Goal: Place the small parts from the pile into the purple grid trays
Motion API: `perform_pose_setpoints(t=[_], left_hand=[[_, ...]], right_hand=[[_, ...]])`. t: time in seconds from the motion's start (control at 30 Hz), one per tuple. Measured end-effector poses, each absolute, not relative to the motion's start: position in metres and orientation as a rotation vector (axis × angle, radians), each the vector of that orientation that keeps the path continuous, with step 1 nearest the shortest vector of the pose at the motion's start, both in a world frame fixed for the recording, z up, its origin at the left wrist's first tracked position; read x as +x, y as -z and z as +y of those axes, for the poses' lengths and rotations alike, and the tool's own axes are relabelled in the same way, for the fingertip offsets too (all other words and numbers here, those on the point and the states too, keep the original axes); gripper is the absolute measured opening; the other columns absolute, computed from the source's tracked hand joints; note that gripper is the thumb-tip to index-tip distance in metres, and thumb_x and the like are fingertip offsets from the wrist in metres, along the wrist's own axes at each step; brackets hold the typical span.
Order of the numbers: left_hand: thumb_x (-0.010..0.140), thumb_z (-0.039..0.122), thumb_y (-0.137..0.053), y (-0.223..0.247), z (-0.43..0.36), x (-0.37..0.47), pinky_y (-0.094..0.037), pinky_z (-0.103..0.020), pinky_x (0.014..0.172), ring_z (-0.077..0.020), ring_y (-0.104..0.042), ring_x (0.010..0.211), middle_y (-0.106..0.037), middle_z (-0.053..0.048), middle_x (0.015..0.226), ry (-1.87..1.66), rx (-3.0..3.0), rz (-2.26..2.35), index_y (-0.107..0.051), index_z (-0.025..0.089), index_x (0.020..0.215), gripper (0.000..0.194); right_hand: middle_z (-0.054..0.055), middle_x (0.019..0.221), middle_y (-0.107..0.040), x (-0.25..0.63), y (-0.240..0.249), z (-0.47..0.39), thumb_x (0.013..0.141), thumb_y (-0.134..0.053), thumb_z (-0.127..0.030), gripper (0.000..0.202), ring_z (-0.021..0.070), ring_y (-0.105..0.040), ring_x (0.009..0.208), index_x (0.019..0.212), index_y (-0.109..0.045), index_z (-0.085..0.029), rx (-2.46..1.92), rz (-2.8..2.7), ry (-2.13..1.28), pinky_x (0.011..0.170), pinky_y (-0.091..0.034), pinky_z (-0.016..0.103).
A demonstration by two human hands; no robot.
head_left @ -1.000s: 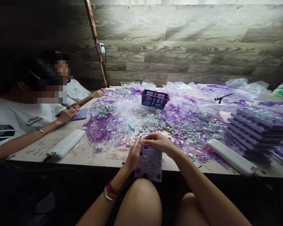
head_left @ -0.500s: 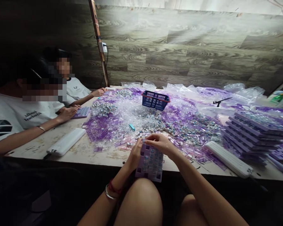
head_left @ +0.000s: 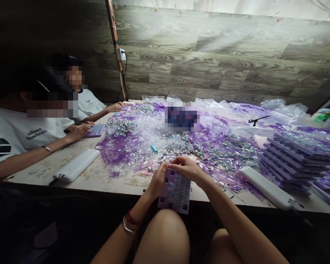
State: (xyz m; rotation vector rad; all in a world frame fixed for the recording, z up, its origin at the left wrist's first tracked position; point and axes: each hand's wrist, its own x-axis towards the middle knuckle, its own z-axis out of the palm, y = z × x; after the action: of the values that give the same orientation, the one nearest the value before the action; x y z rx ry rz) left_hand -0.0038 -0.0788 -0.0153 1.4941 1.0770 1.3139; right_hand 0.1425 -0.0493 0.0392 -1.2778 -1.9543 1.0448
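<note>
A purple tray (head_left: 175, 193) with rows of square openings leans over the table's front edge, its lower end by my knee. Small clear pieces fill many of its openings; a few along the near end and left side are dark and unfilled. My left hand (head_left: 157, 182) grips the tray's left edge, thumb near the upper corner. Over the tray's top end, my right hand (head_left: 189, 169) is bent with its fingertips closed together, close to the left thumb. Whatever the right fingertips pinch is too small and hidden to make out.
Loose purple and clear plastic pieces (head_left: 151, 128) cover the table, with small white-and-blue parts (head_left: 222, 150) heaped among them. Purple trays (head_left: 294, 157) are stacked at right. White bar-shaped devices (head_left: 77, 165) lie either side. A pixelated dark basket (head_left: 181, 119) stands behind. Two people sit at left.
The fingertips of both hands have shifted slightly at the tray's top end, covering a small clear piece seen there before. The tray stays in place.
</note>
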Motion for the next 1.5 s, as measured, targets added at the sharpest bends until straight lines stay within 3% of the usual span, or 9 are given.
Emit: perform_pose_setpoints(t=[0.23,0.43,0.6,1.03,1.5], left_hand=[[0.091,0.055,-0.033,0.015,-0.079,-0.005,-0.044,-0.031,0.07,-0.02,-0.054,0.076,-0.059,-0.003,0.075,-1.316,1.532,1.093,-0.053,0.018,0.084,0.042],[0.093,0.053,-0.032,0.009,-0.084,-0.007,-0.044,-0.033,0.076,-0.0214,-0.057,0.082,-0.064,-0.006,0.087,-1.316,1.57,1.061,-0.055,0.017,0.096,0.043],[0.09,0.056,-0.036,0.012,-0.085,-0.006,-0.044,-0.032,0.071,-0.0222,-0.057,0.079,-0.062,-0.005,0.08,-1.387,1.504,1.094,-0.057,0.018,0.088,0.044],[0.09,0.05,-0.038,0.013,-0.083,-0.004,-0.046,-0.032,0.073,-0.0226,-0.058,0.082,-0.066,-0.005,0.084,-1.377,1.519,1.119,-0.06,0.02,0.09,0.037],[0.094,0.044,-0.032,0.015,-0.084,-0.007,-0.045,-0.031,0.069,-0.0212,-0.058,0.077,-0.063,-0.004,0.079,-1.362,1.601,1.167,-0.057,0.019,0.089,0.036]], right_hand=[[0.004,0.079,-0.068,0.142,-0.042,-0.051,0.075,-0.064,-0.046,0.032,0.0162,-0.059,0.072,0.083,-0.07,-0.016,-1.255,-2.005,-1.025,0.063,-0.042,0.025],[0.005,0.085,-0.071,0.144,-0.037,-0.048,0.075,-0.064,-0.049,0.036,0.0187,-0.062,0.08,0.089,-0.071,-0.017,-1.152,-1.966,-1.117,0.068,-0.045,0.026],[0.003,0.089,-0.071,0.142,-0.043,-0.056,0.078,-0.062,-0.048,0.032,0.0186,-0.062,0.081,0.09,-0.072,-0.021,-1.186,-2.023,-0.939,0.071,-0.044,0.027],[0.003,0.097,-0.073,0.14,-0.053,-0.064,0.083,-0.056,-0.039,0.027,0.0227,-0.064,0.088,0.098,-0.073,-0.024,-1.279,-2.11,-0.783,0.076,-0.046,0.031],[0.003,0.107,-0.072,0.14,-0.049,-0.061,0.086,-0.055,-0.036,0.027,0.0257,-0.065,0.096,0.104,-0.073,-0.028,-1.269,-2.113,-0.852,0.081,-0.047,0.034]])
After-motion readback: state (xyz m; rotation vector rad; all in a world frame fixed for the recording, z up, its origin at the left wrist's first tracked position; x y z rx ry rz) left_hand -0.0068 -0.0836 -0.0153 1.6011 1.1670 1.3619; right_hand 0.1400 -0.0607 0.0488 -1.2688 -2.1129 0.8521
